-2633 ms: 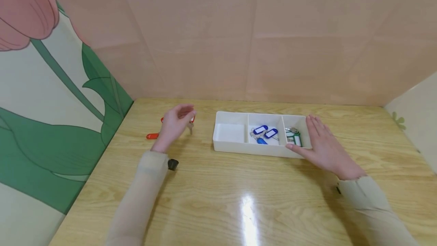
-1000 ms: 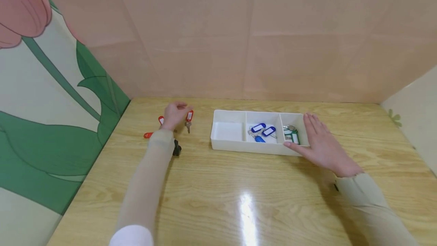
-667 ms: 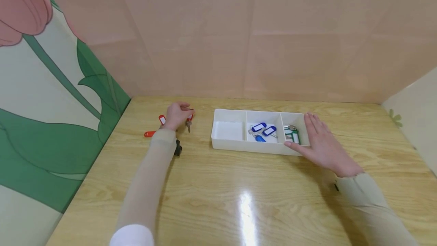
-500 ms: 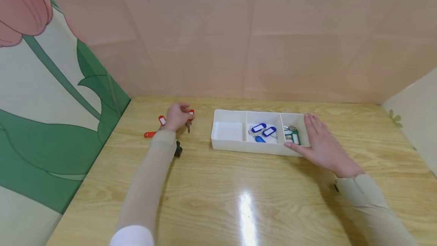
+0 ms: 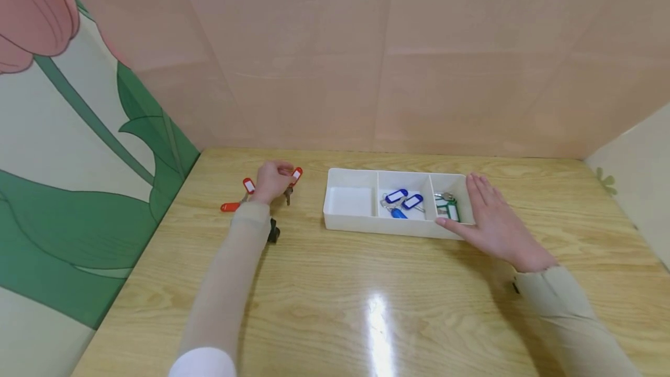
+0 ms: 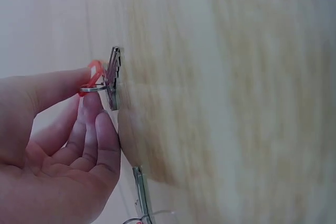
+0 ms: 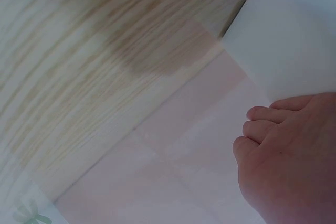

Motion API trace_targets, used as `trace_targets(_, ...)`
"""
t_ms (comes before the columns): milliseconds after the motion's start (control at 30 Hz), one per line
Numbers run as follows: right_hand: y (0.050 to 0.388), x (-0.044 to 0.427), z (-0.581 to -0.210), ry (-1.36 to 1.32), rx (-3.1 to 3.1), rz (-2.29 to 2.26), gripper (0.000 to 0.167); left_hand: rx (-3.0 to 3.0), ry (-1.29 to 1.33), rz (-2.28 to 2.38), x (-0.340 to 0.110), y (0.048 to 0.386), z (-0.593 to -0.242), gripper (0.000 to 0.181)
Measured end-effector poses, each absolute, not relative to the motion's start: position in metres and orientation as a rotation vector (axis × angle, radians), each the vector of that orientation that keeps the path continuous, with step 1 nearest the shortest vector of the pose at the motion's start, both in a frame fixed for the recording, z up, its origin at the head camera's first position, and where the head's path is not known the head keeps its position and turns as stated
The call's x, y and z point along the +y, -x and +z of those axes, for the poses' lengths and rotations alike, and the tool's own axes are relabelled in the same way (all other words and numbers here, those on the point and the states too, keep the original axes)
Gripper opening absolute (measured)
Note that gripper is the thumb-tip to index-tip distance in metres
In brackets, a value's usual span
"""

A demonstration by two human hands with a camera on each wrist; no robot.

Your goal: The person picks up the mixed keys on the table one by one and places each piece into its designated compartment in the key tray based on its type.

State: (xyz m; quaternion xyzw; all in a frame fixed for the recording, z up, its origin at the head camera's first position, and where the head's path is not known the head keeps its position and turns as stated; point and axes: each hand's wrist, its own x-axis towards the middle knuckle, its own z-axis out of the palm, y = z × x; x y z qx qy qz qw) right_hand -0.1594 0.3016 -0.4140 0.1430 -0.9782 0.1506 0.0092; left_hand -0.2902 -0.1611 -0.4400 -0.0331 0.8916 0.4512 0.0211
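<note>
My left hand [image 5: 273,181] pinches a red-tagged key [image 5: 297,174] at the left of the table. In the left wrist view the thumb and index finger of that hand [image 6: 63,145] grip the red tag [image 6: 95,74] by its ring, and the metal key [image 6: 113,77] hangs beside the fingertips. My right hand [image 5: 497,226] rests with straight fingers against the right end of a white three-part box [image 5: 382,226]. Blue-tagged keys [image 5: 412,201] lie in its middle compartment, green-tagged ones [image 5: 453,210] in the right one; its left compartment holds nothing.
Two more red tags, one upright-lying [image 5: 249,185] and one sideways [image 5: 230,207], lie just left of my left hand, partly covered by it. A pink-covered wall [image 5: 382,74] stands behind the wooden table [image 5: 324,295]; a flower-patterned panel [image 5: 63,191] borders the left.
My left hand has come down to the rightmost red-tagged key and grips it; the tag has tilted and shifted slightly right. My right hand stays at the box.
</note>
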Motion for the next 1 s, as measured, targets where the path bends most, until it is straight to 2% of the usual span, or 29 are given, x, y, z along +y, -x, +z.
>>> trace_targets(200,0.159,0.301,-0.413,-0.446,-3.050,0.469,0.113,2.694,0.086,1.479,-0.162,0.286,-0.439,0.024)
trace_targets(1000,0.159,0.297,-0.413,-0.446,-3.055,0.470,0.113,2.587,0.127,1.681,-0.164,0.276,-0.432,0.023)
